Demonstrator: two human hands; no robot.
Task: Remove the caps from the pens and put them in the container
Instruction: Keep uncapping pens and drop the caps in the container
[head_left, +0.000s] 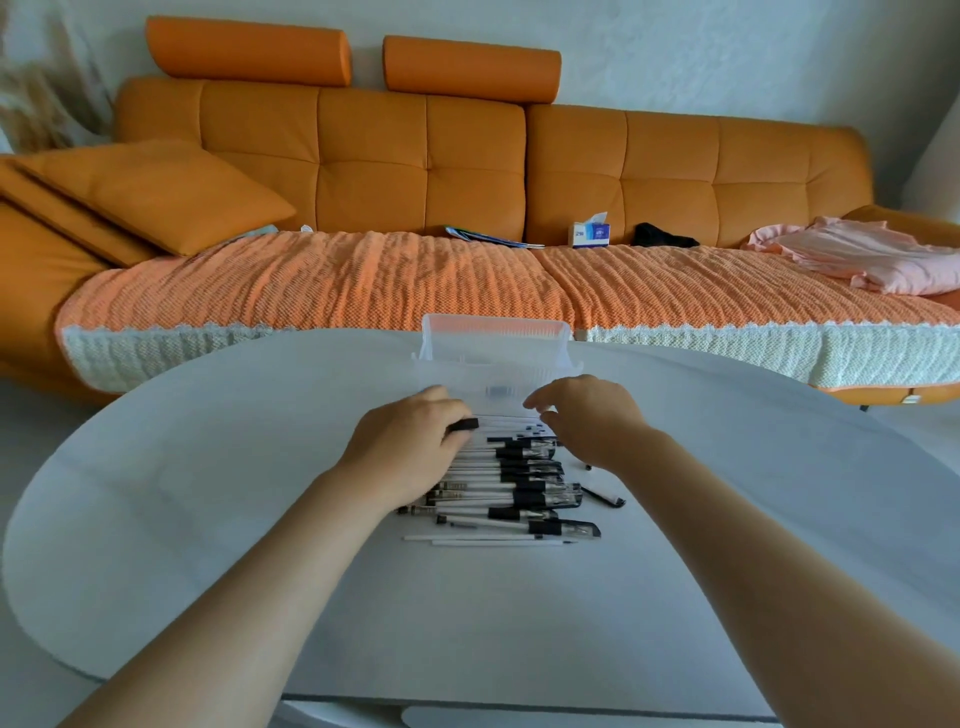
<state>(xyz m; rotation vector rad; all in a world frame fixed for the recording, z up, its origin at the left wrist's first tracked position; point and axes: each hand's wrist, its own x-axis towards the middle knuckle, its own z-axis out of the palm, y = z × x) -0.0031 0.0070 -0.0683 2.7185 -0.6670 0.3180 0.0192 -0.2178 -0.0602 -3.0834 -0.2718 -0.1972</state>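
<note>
Leaning over the pale grey oval desk (208, 493), a person is reaching both bare arms to a heap of slim white pens with black grips (514, 488), which is lying mid-desk, just on the near side of a clear ribbed plastic container (441, 338). The left hand (410, 452) is resting on the heap's left end and is pinching a short black piece (463, 425) that is sticking out from under its fingers; motion blur is keeping me from telling whether it is a cap or a pen's grip. The right hand (587, 415) is hovering over the far pens, close to the container's front wall, released, its fingers loosely bent with nothing showing between them. A loose black-clipped cap (605, 497) is lying on the desk just right of the heap. Behind the desk, a tufted orange sofa (415, 156) is carrying a small white and blue tissue box (590, 235) and a crumpled pink cloth (857, 254).
</note>
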